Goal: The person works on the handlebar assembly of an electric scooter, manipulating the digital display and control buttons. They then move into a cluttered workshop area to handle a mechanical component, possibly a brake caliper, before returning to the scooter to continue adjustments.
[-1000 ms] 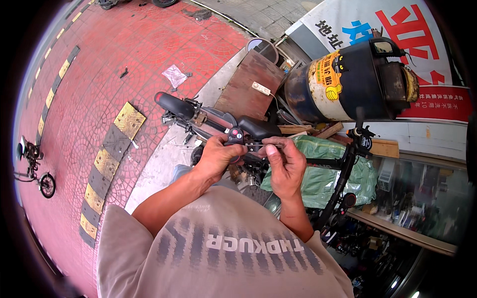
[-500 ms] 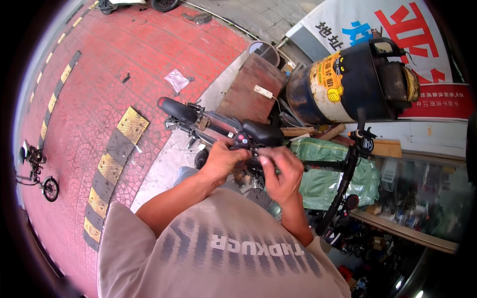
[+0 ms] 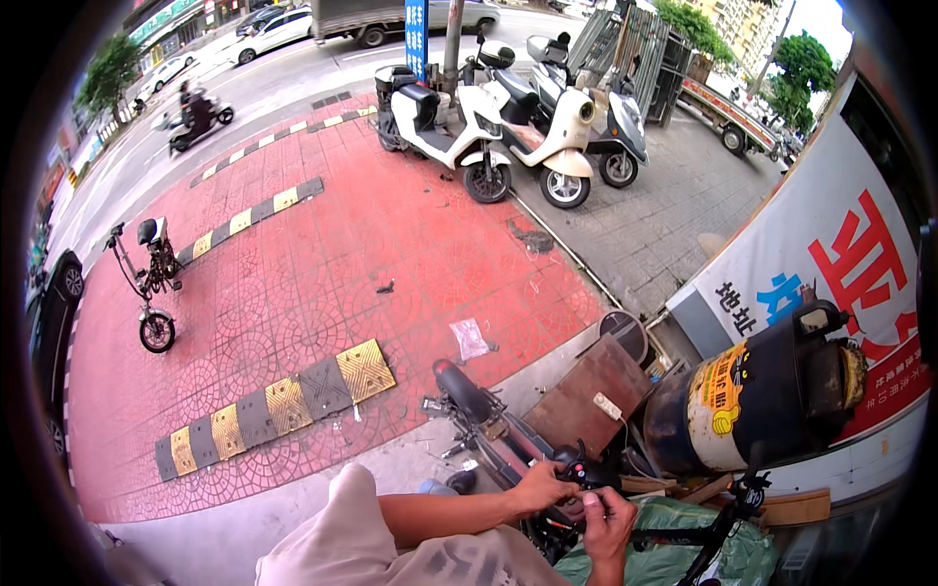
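My left hand (image 3: 540,488) is closed in a pinch beside the black saddle (image 3: 592,474) of a small black electric bike. Close by it on the right, my right hand (image 3: 608,520) has its fingers curled and thumb pressed in. Both sets of fingertips meet over the bike's frame; whatever they pinch is too small to make out. The bike's rear mudguard (image 3: 464,393) points away from me, and its handlebar (image 3: 745,498) lies off to my right. A small red spot shows near my left fingertips.
A dark drum (image 3: 674,410) and a brown board (image 3: 586,393) bearing a power strip (image 3: 608,405) stand beyond the bike. Green sheeting (image 3: 674,532) lies right. A striped rubber ramp (image 3: 283,405) crosses the red paving. Parked scooters (image 3: 479,137) and a moving rider (image 3: 198,115) are farther off.
The view has tilted up toward the street, so hands and bike sit lower in the picture. My right hand has drawn in closer to my left; both stay at the bike's frame.
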Demonstrator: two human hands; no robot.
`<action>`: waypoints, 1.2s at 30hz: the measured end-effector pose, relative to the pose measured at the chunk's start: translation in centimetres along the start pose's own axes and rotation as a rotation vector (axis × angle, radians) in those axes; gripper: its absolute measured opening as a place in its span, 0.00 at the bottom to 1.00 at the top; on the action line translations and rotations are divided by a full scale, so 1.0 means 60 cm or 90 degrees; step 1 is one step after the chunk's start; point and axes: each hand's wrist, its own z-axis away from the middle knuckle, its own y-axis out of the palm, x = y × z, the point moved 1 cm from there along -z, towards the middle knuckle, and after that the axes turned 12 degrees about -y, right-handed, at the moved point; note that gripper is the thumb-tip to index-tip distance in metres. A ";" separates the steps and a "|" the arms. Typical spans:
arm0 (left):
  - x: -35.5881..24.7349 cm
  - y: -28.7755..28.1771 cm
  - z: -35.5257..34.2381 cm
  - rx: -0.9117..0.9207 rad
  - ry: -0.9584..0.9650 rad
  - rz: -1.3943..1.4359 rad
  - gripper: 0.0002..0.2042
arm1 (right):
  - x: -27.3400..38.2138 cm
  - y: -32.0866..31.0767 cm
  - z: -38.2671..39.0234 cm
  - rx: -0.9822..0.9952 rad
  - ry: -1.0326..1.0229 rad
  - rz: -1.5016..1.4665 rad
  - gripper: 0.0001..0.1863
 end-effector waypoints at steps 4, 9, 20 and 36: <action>0.000 -0.008 -0.009 0.002 0.011 -0.012 0.09 | -0.007 -0.007 0.000 0.007 0.068 -0.293 0.20; -0.028 -0.008 0.006 0.060 -0.055 0.031 0.12 | -0.013 -0.006 0.020 0.025 -0.012 -0.370 0.17; 0.036 0.003 -0.039 0.134 -0.065 0.010 0.16 | -0.033 -0.026 0.044 -0.050 0.076 -0.269 0.16; 0.026 0.036 -0.064 0.227 -0.188 -0.024 0.13 | -0.054 -0.063 0.073 -0.091 0.106 -0.318 0.13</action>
